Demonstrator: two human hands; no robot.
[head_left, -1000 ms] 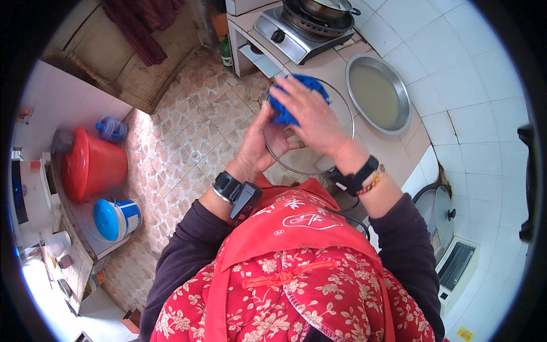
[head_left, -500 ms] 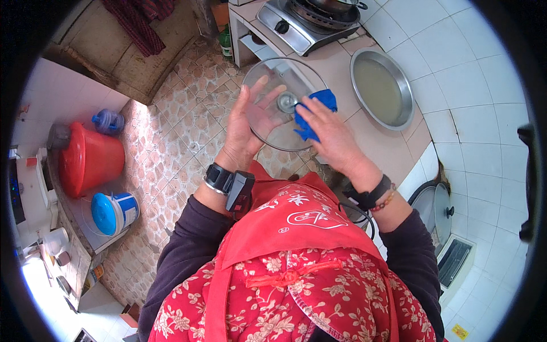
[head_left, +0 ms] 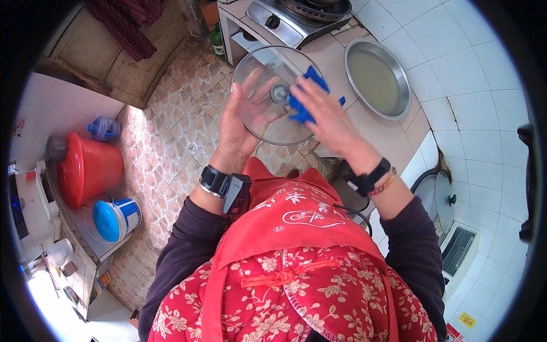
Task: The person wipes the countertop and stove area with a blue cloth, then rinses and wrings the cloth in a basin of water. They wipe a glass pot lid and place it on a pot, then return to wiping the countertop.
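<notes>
A round glass pot lid (head_left: 268, 122) with a metal rim and a knob in its middle is held up in front of me. My left hand (head_left: 239, 117) supports it at the left edge, its fingers spread behind the glass and visible through it. My right hand (head_left: 327, 117) presses a blue cloth (head_left: 314, 80) onto the lid's right side, beside the knob. Part of the cloth is hidden under the fingers, and one end sticks out past them.
On the tiled counter at the right stands a metal basin (head_left: 348, 74) of cloudy water. A gas stove (head_left: 273, 21) with pans is at the far end. A red tub (head_left: 94, 171), a blue-lidded bucket (head_left: 105, 219) and a water jug (head_left: 105, 129) are at the left.
The lid and both hands have shifted slightly up and left in view. My right hand and the cloth have moved a little over the glass, and a cloth end now shows at the right.
</notes>
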